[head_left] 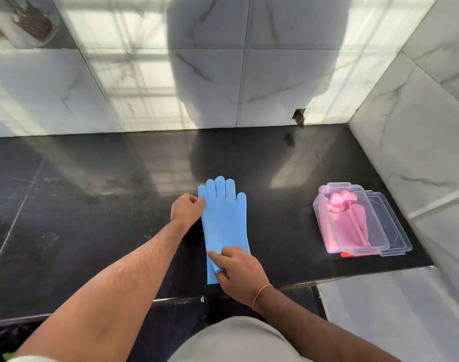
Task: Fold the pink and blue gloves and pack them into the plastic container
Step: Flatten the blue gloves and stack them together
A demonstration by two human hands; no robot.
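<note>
A: Where are the blue gloves [224, 223] seen?

B: Stacked flat on the black table [92, 205], fingers pointing at the wall; how many layers are stacked cannot be told. The little-finger edge is pinched by the left hand [187, 207], fingers curled. The cuff end is covered by the right hand [238, 273], a fold of cuff being gripped between thumb and fingers, with the index finger laid out on top.

A: And the pink gloves [348, 223]?

B: Already laid inside the clear plastic container [325, 231], well to the right, blurred through its wall. A clear lid [395, 231] is partly hidden under it, and something red [349, 254] is barely glimpsed beneath the near edge.
</note>
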